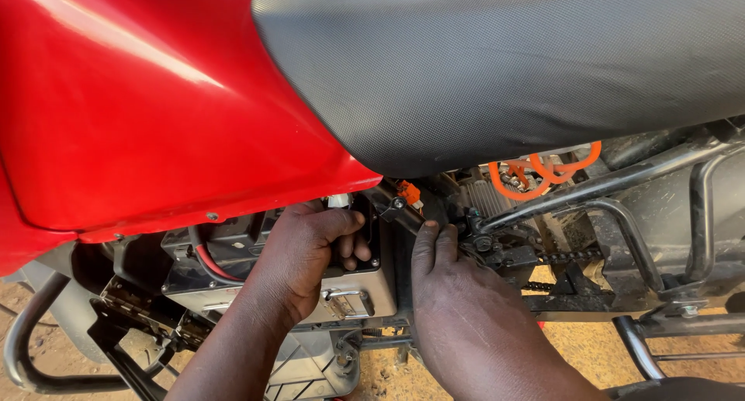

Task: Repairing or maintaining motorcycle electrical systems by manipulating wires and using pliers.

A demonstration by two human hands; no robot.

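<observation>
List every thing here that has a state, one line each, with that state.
left hand: fingers curled into the battery compartment
right hand: fingertips touching the black frame tube
silver box: latch shut
red side panel: mounted on the bike
black seat: in place
drive chain: on the bike
orange cables: looped

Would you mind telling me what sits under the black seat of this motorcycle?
Under the black seat show orange cables, a black frame tube and a chain. The right hand covers the parts directly behind it; the left hand hides part of the grey box.
</observation>
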